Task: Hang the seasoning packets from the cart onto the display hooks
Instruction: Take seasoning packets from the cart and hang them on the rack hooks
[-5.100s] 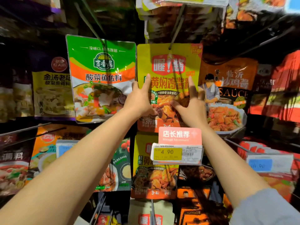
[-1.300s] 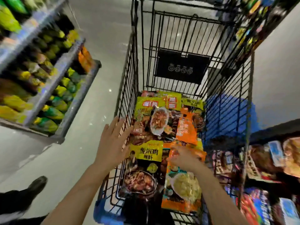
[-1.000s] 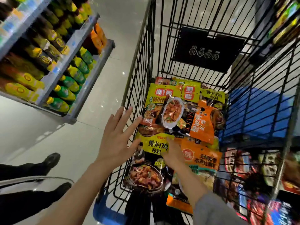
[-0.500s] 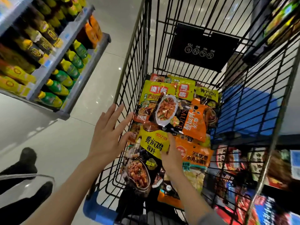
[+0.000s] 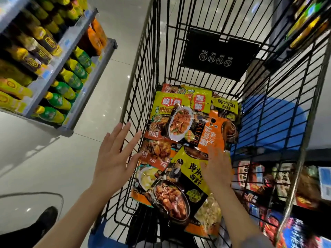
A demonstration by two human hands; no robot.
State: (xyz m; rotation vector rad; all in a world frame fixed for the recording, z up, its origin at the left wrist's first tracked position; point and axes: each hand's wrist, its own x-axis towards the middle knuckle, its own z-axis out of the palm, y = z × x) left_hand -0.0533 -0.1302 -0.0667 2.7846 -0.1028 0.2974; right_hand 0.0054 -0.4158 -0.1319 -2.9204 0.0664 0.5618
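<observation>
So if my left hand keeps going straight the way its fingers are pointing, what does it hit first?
Probably the cart's wire side wall. Your left hand is open, outside the cart, fingers aimed up and right at those bars. Depth is unclear, so it may already be almost touching them.

Cart (image 5: pixel 157 72) open on top, wire walls block sides; packets (image 5: pixel 180 122) cover btm.

Hands (image 5: pixel 114 158) over packets (image 5: pixel 179 158) (in cart (image 5: pixel 143 86))
</observation>
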